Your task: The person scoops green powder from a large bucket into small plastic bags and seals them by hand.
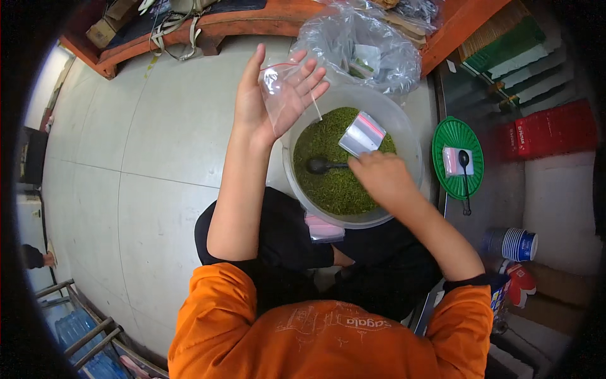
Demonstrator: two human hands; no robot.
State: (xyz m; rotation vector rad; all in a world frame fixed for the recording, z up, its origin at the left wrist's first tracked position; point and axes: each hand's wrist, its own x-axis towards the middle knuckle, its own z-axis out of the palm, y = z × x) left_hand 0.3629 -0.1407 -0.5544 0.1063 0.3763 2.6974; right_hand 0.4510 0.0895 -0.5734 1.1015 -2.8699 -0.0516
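Note:
My left hand (277,97) is raised, palm up and fingers spread, with a small clear zip bag (279,92) held against the palm and thumb. The bag has a red strip at its top and looks unfilled. My right hand (383,175) grips a black plastic spoon (318,165) by its handle. The spoon's bowl rests on chopped dried green leaf (341,194) in a round translucent plastic tub (412,118). A stack of red-striped zip bags (362,135) lies on the leaf, just beyond my right hand. Another stack of zip bags (324,228) sits between my lap and the tub's near rim.
Right of the tub, a green ribbed plate (457,189) carries more bags and a second black spoon (464,163). Stacked paper cups (518,244) lie nearby. A large clear plastic bag (326,38) holds packets beyond the tub, beside an orange wooden bench (255,21). Another person's hand (49,259) shows far left.

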